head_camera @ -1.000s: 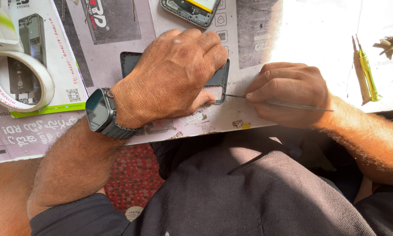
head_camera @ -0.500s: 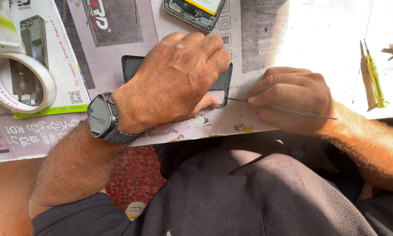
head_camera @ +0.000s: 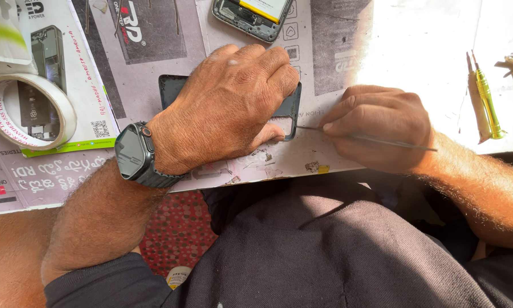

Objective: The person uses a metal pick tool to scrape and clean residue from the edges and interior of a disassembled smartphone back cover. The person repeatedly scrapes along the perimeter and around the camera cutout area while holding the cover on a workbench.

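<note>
My left hand (head_camera: 228,105) lies flat on a dark phone back panel (head_camera: 171,88) and presses it down on the paper-covered table; most of the panel is hidden under the hand. A dark smartwatch (head_camera: 134,151) is on that wrist. My right hand (head_camera: 382,125) pinches a thin metal tool (head_camera: 376,138), whose tip touches the panel's right edge by my left thumb. Small scraps (head_camera: 268,168) lie on the paper just below the panel.
An opened phone body with a battery (head_camera: 256,14) lies at the top. A roll of white tape (head_camera: 25,111) rests on packaging at the left. A green-yellow screwdriver (head_camera: 487,105) lies at the right in bright sunlight. My lap is below the table edge.
The view has shifted slightly. Both hands keep the same hold, with the tool tip still at the panel's right edge.
</note>
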